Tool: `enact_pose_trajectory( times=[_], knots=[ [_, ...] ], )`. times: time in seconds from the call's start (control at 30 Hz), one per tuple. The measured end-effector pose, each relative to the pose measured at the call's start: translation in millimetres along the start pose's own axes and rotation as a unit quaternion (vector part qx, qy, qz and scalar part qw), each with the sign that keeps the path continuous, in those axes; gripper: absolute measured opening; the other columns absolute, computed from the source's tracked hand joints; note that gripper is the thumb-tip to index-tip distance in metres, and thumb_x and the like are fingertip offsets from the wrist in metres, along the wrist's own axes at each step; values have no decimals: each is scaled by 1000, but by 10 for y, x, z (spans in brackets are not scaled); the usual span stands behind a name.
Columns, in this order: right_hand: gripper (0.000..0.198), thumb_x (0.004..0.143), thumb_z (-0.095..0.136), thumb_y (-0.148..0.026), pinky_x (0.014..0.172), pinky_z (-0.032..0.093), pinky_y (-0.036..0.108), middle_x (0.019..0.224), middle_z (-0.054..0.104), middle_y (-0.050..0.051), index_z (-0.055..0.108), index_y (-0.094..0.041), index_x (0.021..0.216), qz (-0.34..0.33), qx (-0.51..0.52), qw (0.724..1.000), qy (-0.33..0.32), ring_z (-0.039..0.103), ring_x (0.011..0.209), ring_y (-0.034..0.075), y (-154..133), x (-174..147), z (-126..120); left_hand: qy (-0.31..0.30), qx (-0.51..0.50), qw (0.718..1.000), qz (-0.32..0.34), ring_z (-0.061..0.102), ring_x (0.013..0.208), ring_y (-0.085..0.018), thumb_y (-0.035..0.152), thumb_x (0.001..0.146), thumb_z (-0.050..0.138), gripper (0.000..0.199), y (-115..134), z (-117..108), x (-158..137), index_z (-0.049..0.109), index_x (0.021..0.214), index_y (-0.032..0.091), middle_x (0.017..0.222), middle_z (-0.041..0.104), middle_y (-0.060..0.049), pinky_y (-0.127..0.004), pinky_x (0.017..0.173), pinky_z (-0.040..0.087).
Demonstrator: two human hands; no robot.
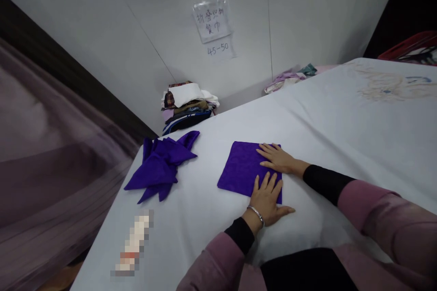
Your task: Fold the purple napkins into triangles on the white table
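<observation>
A purple cloth napkin (pixel 239 163), folded into a flat four-sided piece, lies on the white-covered table (pixel 201 227). My left hand (pixel 268 200), with a silver bracelet at the wrist, rests on its near edge, fingers spread and thumb out over the white cover. On the napkin's right side, my right hand (pixel 278 158) lies flat with its fingers stretched out. Neither hand grips anything. To the left, a loose heap of crumpled purple cloth (pixel 164 163) sits near the table's left edge.
Stacked folded clothes (pixel 187 104) stand against the wall behind the table. More cloth (pixel 287 80) lies along the far edge. A sign (pixel 212 22) hangs on the wall. A blurred-out strip (pixel 131 245) is at the lower left, and a sheer curtain (pixel 51 154) hangs further left.
</observation>
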State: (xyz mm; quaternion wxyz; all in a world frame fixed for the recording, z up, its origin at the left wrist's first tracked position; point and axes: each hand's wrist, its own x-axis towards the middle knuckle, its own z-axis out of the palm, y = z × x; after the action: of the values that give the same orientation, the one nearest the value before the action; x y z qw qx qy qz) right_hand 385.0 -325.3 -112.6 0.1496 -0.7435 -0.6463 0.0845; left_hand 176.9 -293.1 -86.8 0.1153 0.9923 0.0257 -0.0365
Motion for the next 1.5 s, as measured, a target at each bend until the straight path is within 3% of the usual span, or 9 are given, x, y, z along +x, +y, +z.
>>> enact_pose_trajectory(
  times=[0.57,0.7,0.87,0.93,1.07,1.17,1.27,1.37,1.5],
  knots=[
    [75,90,14,-64,110,12,57,153,26,13,31,-17,146,185,-53,981,40,18,141,31,668,502,-193,15,-11,1000,-2,13,143,-29,76,81,29,84,36,-35,-15,25,147,24,154,26,-9,-58,114,13],
    [73,92,12,-60,110,15,57,154,24,13,28,-15,147,224,8,972,69,17,141,31,444,438,-262,18,-3,1000,-2,13,143,-28,77,81,28,85,37,-11,-5,26,146,23,155,25,-9,-58,114,13],
    [70,91,20,-62,113,14,53,154,26,9,24,-23,149,76,57,992,86,16,142,27,-260,27,61,25,-17,1000,-4,13,143,-28,75,81,32,83,44,19,13,26,146,24,154,27,-8,-57,115,8],
    [70,91,21,-62,113,14,53,153,27,9,24,-23,149,63,69,993,70,16,142,27,-459,-128,210,18,-31,999,-4,13,143,-29,75,81,34,84,56,22,22,24,147,24,153,30,-9,-58,114,5],
    [69,91,21,-60,113,17,52,152,29,11,27,-20,148,80,69,993,57,19,141,28,-520,-225,347,12,-68,998,2,16,142,-30,71,80,43,89,24,-4,30,19,149,20,153,28,-11,-57,115,8],
    [65,93,18,-55,112,20,52,151,32,9,27,-22,148,68,59,994,67,21,140,27,-455,-194,371,27,-91,995,6,23,141,-27,54,85,48,69,-131,-67,-3,32,144,23,151,33,-8,-51,115,17],
    [67,92,16,-57,111,20,52,150,34,9,28,-22,148,68,38,994,72,23,140,28,-461,-184,381,77,-65,989,-109,22,142,-23,41,93,36,50,-401,-132,-97,40,140,24,151,34,-5,-49,115,18],
    [74,90,16,-63,112,20,51,149,35,12,31,-18,146,74,5,995,70,23,140,29,-519,-198,378,83,-29,958,-272,14,144,-27,53,93,27,62,-713,-142,-246,33,144,18,155,25,-10,-54,115,14],
    [80,87,17,-69,111,19,52,150,34,14,36,-16,144,62,-30,995,66,23,139,31,-561,-210,369,52,-3,919,-390,10,144,-28,61,91,21,70,-1082,-125,-485,26,147,19,157,18,-10,-57,114,10]
  ],
)
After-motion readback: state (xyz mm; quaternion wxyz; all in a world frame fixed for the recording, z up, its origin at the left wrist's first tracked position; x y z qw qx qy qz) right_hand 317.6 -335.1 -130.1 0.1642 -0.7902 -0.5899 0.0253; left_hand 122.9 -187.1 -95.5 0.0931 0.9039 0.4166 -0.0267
